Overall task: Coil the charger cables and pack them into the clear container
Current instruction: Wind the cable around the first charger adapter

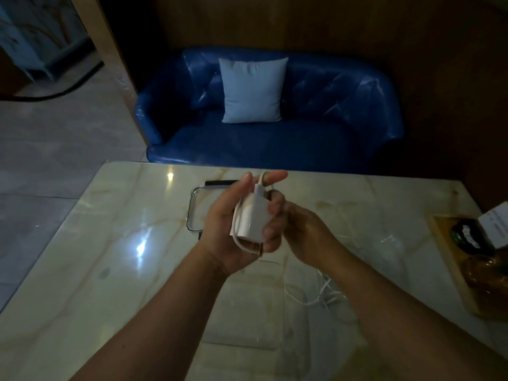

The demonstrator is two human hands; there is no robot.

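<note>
Above the marble table (115,270), both hands hold a white charger block (254,215) with its white cable (237,237) looped round it. My left hand (228,229) cradles the block from the left, thumb and forefinger raised beside the plug end of the cable. My right hand (297,229) curls its fingers over the block's right side. The clear container (247,320) stands on the table below my wrists. A clear lid (192,210) with dark clips lies behind my left hand. More white cable (324,296) lies loose on the table under my right forearm.
A wooden tray (450,270) at the table's right edge holds a black object (467,235) and a white card (494,224). A blue sofa (275,138) with a pale cushion (253,89) stands beyond the far edge. Tiled floor lies to the left.
</note>
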